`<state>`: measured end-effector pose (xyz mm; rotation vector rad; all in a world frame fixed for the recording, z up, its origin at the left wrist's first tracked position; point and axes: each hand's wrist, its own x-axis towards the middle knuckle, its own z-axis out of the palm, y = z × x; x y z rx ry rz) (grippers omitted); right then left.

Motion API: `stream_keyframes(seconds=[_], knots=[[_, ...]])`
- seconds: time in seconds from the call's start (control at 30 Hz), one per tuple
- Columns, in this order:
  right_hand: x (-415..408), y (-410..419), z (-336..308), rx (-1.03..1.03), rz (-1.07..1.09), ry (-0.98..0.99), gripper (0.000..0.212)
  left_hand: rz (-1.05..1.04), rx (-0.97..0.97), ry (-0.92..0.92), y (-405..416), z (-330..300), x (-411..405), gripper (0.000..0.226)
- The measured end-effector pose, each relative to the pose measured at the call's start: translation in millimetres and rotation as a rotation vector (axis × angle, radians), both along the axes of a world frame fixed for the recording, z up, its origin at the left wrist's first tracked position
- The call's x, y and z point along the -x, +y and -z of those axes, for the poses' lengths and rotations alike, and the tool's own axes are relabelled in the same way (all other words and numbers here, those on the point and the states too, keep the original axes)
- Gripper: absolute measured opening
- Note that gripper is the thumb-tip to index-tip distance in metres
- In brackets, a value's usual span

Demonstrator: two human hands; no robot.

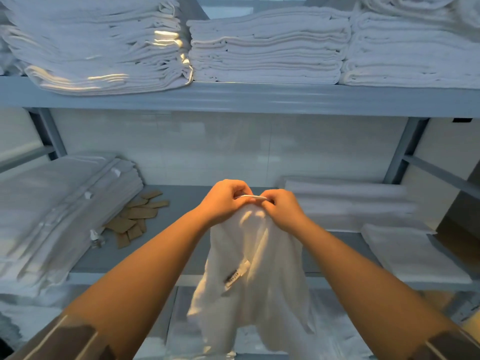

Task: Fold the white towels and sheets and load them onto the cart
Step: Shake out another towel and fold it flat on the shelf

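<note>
A white towel (257, 276) hangs in front of me, bunched at the top, with a dark label showing on its left side. My left hand (224, 201) and my right hand (281, 207) are close together and both pinch the towel's upper edge, held up before the middle shelf (187, 201) of a grey rack. The towel's lower part drops below the shelf's front edge.
Tall stacks of folded white towels (267, 48) fill the upper shelf. On the middle shelf lie folded sheets (57, 211) at left, brown card tags (137, 219) and a small bottle (96, 239), and folded linen (363, 203) at right. More white linen lies below.
</note>
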<state>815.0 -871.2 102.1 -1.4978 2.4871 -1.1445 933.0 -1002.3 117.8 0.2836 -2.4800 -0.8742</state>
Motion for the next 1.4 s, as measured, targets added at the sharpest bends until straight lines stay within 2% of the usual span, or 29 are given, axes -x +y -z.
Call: stream_keyframes(seconds=[0.1,0.17,0.33,0.53,0.7,0.8,0.87,0.93,1.07,1.17,1.23,1.33,1.4], knots=[[5.1,-1.5,-0.5,0.024,0.06,0.005,0.03,-0.072,0.084,-0.069,-15.3,5.8,-17.4,0.01],[10.4,-3.4,-0.8,0.011,0.093,0.017,0.037,-0.109,0.122,-0.09,-26.0,10.7,-29.3,0.012],[22.0,-6.7,4.7,-0.037,0.163,-0.016,0.031,-0.2,0.145,-0.161,-48.6,22.9,-56.9,0.014],[33.1,-0.4,20.0,-0.038,0.218,-0.061,0.034,-0.311,0.022,-0.118,-63.8,30.4,-75.9,0.019],[36.9,2.0,23.6,0.09,0.228,-0.348,0.01,-0.366,-0.054,0.045,-53.6,25.0,-63.7,0.018],[29.8,1.2,12.1,0.182,0.158,-0.623,0.022,-0.336,-0.164,0.121,-40.1,15.5,-47.0,0.015],[22.4,2.7,-0.4,0.186,0.058,-0.696,0.033,-0.255,-0.241,0.131,-29.1,10.7,-35.5,0.018],[13.0,7.2,-13.4,0.172,-0.061,-0.673,0.034,-0.147,-0.26,0.108,-16.5,9.1,-24.7,0.028],[-5.4,17.3,-30.2,0.092,-0.293,-0.421,0.03,0.08,-0.24,-0.043,7.4,11.9,-7.1,0.034],[-8.7,17.5,-31.9,0.03,-0.387,-0.313,0.03,0.194,-0.203,-0.178,18.8,14.3,-2.8,0.024],[-4.7,18.2,-28.5,0.012,-0.398,-0.272,0.029,0.116,-0.18,-0.164,19.5,15.2,-0.6,0.013],[7.7,24.1,-19.8,-0.053,-0.311,-0.188,0.027,-0.041,-0.15,-0.086,13.1,14.9,-2.2,0.013],[17.7,30.3,-11.3,-0.128,-0.25,-0.15,0.01,-0.113,-0.156,-0.051,4.6,13.1,-7.1,0.009]])
